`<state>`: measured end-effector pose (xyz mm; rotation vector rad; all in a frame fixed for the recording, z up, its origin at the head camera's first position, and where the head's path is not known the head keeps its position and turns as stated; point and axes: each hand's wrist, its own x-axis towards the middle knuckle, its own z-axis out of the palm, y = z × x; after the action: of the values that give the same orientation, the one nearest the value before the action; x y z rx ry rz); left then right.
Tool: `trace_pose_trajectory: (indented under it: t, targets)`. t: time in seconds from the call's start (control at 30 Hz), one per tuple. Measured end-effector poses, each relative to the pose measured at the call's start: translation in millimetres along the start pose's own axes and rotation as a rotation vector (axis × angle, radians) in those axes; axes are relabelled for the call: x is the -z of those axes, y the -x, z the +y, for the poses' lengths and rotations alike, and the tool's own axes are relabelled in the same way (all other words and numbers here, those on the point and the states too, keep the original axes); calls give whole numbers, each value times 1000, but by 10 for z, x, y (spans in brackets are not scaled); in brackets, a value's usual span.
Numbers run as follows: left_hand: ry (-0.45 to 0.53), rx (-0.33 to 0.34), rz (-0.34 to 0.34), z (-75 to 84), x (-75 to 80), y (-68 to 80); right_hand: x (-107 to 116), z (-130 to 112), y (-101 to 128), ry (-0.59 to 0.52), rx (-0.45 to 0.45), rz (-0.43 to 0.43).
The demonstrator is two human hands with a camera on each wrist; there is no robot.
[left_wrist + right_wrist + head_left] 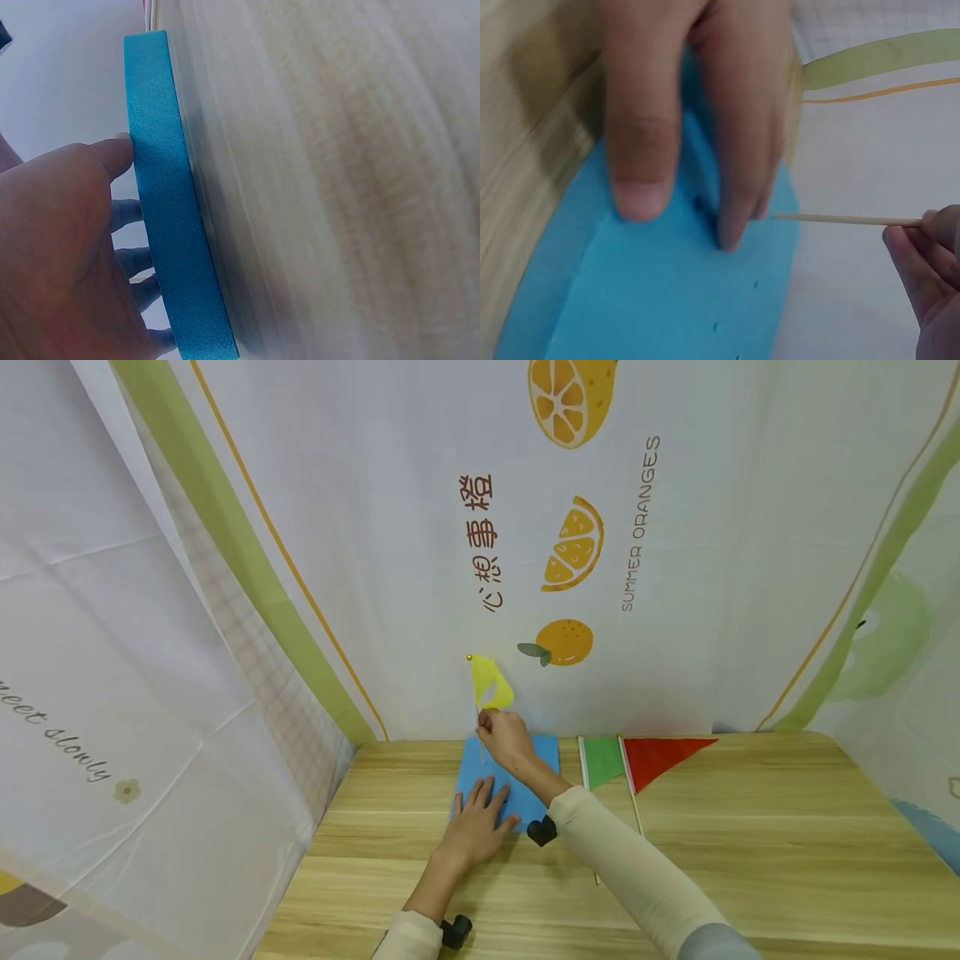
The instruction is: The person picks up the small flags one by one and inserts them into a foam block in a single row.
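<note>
Here, a blue foam block [510,777] lies flat on the wooden table [750,860], close to the back curtain. The left hand [476,827] rests palm down on the block's near part, fingers straight and spread; the left wrist view shows the block's edge [169,247] against the tabletop with the thumb touching it. Above the block's far left part, the right hand [506,737] pinches the thin wooden stick [847,220] of a yellow flag [490,681] between thumb and fingertips; the flag stands upright, its pennant above the hand. In the right wrist view the stick's free tip lies just beside the left fingers [641,135] pressed on the foam, whose surface shows several small holes [755,285]; whether the tip touches the foam cannot be told. Just to the right of the block, a green flag [603,760] and a red flag [663,756] lie flat on the table, side by side. A printed curtain [637,527] with orange motifs hangs behind the table.
</note>
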<state>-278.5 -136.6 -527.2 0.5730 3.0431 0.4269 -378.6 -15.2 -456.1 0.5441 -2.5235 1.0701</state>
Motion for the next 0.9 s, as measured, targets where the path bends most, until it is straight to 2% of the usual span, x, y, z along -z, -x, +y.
trace_pose_trajectory:
  t: [0.6, 0.9]
  targets:
    - [0, -7, 2, 15, 34, 10, -39, 77, 19, 10, -1, -30]
    - [-2, -3, 0, 8, 24, 6, -41, 81, 43, -29, -8, -36]
